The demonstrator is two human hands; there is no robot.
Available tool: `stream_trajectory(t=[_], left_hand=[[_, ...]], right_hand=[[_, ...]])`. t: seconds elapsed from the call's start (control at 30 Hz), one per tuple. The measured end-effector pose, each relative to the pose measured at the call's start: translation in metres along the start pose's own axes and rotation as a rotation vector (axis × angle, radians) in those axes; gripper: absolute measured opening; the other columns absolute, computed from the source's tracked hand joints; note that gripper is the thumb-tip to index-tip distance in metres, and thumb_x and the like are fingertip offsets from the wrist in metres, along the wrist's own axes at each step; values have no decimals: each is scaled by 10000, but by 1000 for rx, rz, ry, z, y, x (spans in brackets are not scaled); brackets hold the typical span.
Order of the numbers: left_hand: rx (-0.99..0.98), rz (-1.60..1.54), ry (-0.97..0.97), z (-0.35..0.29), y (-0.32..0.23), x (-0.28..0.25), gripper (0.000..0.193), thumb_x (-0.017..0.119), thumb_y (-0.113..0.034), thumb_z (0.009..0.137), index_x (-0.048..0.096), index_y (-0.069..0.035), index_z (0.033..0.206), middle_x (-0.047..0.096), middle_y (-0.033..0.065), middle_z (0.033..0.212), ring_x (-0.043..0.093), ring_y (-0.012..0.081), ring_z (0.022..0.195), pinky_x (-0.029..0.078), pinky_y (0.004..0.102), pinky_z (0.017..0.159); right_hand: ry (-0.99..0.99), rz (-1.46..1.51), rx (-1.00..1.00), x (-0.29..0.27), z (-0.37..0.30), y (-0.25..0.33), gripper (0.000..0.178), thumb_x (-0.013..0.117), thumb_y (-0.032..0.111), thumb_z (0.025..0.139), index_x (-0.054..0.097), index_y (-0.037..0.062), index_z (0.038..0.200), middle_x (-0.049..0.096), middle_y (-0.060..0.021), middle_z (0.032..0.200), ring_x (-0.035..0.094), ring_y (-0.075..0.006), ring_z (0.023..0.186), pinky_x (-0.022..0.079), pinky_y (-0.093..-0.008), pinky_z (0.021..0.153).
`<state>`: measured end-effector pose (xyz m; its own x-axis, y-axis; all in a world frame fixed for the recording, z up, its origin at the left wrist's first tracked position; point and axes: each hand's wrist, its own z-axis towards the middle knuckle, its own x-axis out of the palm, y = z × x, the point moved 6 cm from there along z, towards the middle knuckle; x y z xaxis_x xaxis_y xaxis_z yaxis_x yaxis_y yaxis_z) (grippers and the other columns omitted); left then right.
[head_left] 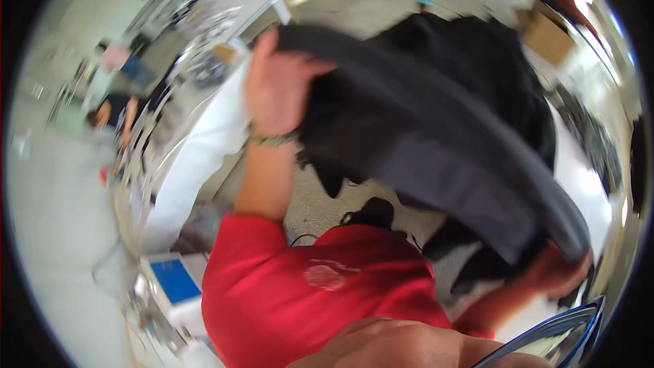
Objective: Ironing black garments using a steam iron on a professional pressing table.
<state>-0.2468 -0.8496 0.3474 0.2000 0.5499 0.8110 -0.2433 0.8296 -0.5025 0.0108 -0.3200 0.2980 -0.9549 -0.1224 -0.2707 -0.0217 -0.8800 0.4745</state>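
A long piece of dark cloth (436,157), black to dark grey, stretches slantwise between my two hands, blurred by motion. My left hand (276,88), raised at the upper left, has the cloth's far end between its thumb and fingers. At the lower right, my right hand (562,272) is closed round the other end; folds of cloth cover part of its fingers. Behind the stretched piece lies a heap of black cloth (477,61). Whether the two are joined, I cannot tell.
White sheeting (204,157) hangs along a cluttered work table at left. A box with a blue panel (174,281) stands at lower left. A cardboard box (547,33) is at the far right, near more dark cloth (586,129). Two people (112,112) are off to the left.
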Motion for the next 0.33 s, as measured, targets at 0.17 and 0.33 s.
stream_trajectory(t=[0.17,0.33], left_hand=[[-100,216,476,149,93,99,454,447,-325,1062,559,47,1298,681,194,1222,654,293,1122,541,390,943],[-219,260,199,332,233,80,539,428,-416,1055,585,86,1175,723,227,1075,699,326,1007,568,400,887]], right_hand=[[110,755,403,107,113,-86,389,445,159,1028,601,-47,1318,628,-227,1308,615,-312,1183,469,-401,1055],[322,622,386,409,217,-119,404,442,162,1055,518,-65,1381,544,-213,1431,583,-304,1266,465,-406,1096]])
